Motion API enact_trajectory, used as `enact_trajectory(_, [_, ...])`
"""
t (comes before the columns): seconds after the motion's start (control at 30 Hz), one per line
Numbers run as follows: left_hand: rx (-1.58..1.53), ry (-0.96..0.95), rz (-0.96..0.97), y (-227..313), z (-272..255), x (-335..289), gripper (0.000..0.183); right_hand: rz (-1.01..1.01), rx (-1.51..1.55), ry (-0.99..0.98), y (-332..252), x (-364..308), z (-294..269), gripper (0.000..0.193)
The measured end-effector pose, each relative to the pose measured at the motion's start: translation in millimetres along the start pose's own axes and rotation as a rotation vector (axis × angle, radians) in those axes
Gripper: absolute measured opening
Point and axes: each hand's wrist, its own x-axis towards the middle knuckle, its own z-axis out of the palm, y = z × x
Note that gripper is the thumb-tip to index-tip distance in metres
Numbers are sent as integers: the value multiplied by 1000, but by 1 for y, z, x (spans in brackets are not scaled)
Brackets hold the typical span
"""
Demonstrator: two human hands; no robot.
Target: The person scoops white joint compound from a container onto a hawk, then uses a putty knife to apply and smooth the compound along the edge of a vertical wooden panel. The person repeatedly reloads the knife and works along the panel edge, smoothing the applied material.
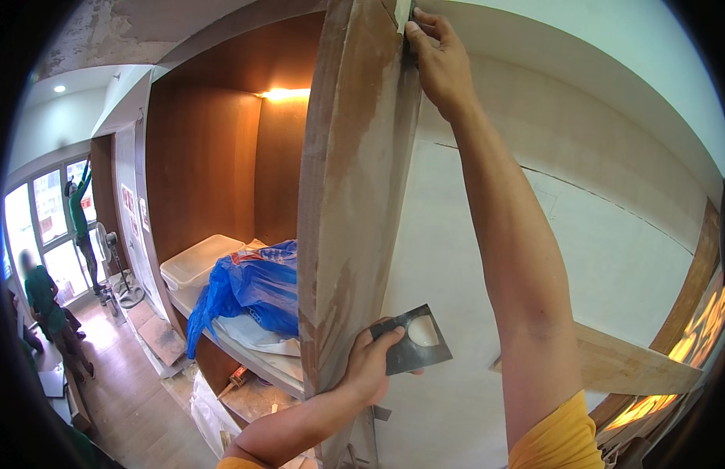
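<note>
My left hand (370,363) grips a dark, flat rectangular putty plate (401,363), thumb on top, with a round dab of off-white putty (422,331) on its face. That hand is beside the lower part of a wooden cabinet upright (343,203), which is smeared with pale filler. High up, my right hand (444,66) is closed on a thin dark blade (412,35), seen nearly edge-on against the upright's right edge. Its fingers hide most of the blade. A pale strip (403,14) shows beside it.
Left of the upright, a lit brown cabinet holds a blue plastic bag (249,285) and a translucent tub (198,262). A caulking gun (237,379) lies below. A white panel (440,258) stands at right. Far left are two people (46,301) and a standing fan (108,242).
</note>
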Motion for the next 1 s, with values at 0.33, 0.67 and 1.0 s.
enact_trajectory(0.33, [-3,28,8,-1,1,1,18,40,81,-101,-1,3,-12,45])
enact_trajectory(0.67, [-5,48,14,0,-2,-1,24,169,79,-317,-14,-8,-70,46])
enact_trajectory(1.0, [-206,-65,18,9,5,-7,24,335,468,-738,-98,-255,-168,49])
